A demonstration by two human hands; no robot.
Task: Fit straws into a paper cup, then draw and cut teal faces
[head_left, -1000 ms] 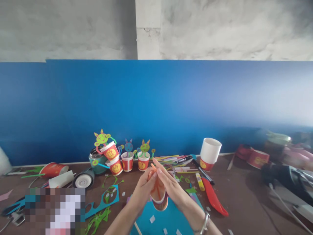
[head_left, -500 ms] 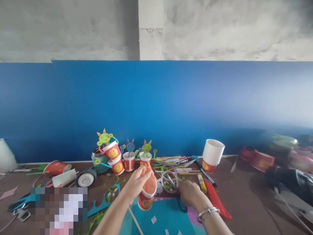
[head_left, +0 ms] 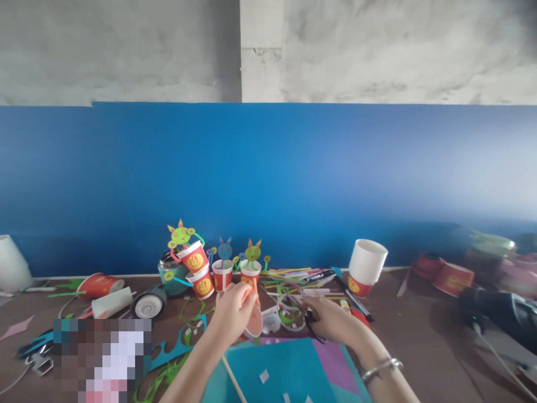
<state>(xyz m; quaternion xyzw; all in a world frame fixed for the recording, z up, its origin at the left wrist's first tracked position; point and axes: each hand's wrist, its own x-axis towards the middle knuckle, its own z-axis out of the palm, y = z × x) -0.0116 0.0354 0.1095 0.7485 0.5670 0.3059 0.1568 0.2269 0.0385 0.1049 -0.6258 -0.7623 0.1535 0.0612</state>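
My left hand (head_left: 237,308) is closed at the rim of a paper cup (head_left: 253,326), whose mouth tilts toward me. An orange paper piece (head_left: 255,286) sticks up by its fingertips; how it joins the cup is hidden. My right hand (head_left: 327,316), a silver bangle on its wrist, has its fingers closed around the dark handles of scissors (head_left: 312,327), beside a roll of clear tape (head_left: 290,305). Below both hands lie teal paper sheets (head_left: 277,369) with small white scraps. Behind the left hand stand red paper cups (head_left: 222,274) with paper animal heads.
Pens and markers (head_left: 302,274) lie at the back. Stacked white and red cups (head_left: 367,266) stand right of them. A wooden stick (head_left: 234,378), blue and green cut-paper scraps (head_left: 170,352), a dark bottle (head_left: 171,274) and a fallen red cup (head_left: 100,285) lie or stand leftward.
The cup has tipped so its mouth faces me more and its printed side is hidden. My right hand has moved slightly up and right with the scissors.
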